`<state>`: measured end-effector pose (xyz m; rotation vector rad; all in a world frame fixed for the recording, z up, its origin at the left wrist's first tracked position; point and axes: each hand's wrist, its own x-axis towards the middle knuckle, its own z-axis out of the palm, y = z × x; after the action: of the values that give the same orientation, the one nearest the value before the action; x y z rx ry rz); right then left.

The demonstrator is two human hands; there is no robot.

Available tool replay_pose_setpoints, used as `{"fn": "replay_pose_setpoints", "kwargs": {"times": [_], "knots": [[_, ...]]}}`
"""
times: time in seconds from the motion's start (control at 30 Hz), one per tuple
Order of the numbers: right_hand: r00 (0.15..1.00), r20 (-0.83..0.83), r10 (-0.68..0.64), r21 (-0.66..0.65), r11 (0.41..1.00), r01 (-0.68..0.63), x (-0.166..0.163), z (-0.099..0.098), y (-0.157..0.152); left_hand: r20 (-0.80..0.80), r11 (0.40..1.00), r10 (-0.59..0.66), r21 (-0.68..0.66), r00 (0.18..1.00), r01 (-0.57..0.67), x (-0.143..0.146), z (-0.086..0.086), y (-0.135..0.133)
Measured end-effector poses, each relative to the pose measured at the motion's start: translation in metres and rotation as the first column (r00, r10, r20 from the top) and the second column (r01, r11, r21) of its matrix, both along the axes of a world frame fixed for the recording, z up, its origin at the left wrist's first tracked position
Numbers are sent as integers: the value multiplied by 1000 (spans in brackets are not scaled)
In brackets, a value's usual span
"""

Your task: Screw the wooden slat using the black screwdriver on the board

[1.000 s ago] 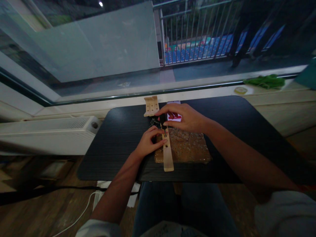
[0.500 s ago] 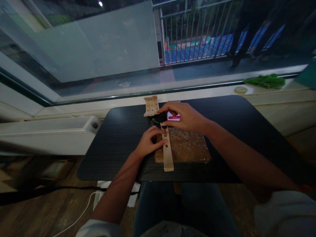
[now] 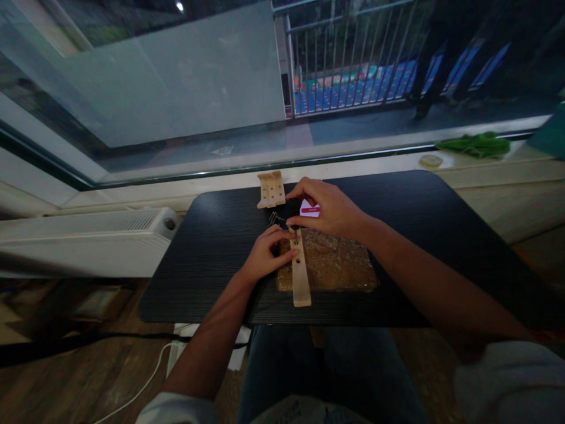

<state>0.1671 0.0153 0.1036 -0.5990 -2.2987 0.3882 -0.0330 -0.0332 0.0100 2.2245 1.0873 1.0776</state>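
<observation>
Wooden strip (image 3: 300, 277) is laid along the left edge of a cork board (image 3: 335, 265) on the black table (image 3: 212, 247). Its far end is pinned down by the left hand (image 3: 265, 256), fingers flat. A small dark tool (image 3: 292, 227), too small to identify, is pinched upright there by the right hand (image 3: 331, 209). Another wooden piece (image 3: 271, 188) lies behind, beside a white-and-red card (image 3: 309, 208).

I see my bare forearms, pale sleeves pushed up past the elbows, dark blue jeans over my lap, and no rings on my left hand (image 3: 263, 254) or right hand (image 3: 329, 209).
</observation>
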Motion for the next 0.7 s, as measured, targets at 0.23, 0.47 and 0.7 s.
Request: {"fn": "replay_pose_setpoints", "kwargs": {"times": [0.23, 0.47, 0.7], "knots": [[1000, -29, -5, -13, 1000, 5, -2, -3, -1, 7, 1000, -11, -1, 1000, 11, 1, 1, 0], [999, -35, 38, 43, 998, -37, -3, -5, 1, 15, 1000, -17, 10, 1000, 17, 0, 0, 0], [985, -19, 173, 70, 983, -171, 7, 1, 3, 9, 1000, -11, 8, 1000, 10, 0, 0, 0]]}}
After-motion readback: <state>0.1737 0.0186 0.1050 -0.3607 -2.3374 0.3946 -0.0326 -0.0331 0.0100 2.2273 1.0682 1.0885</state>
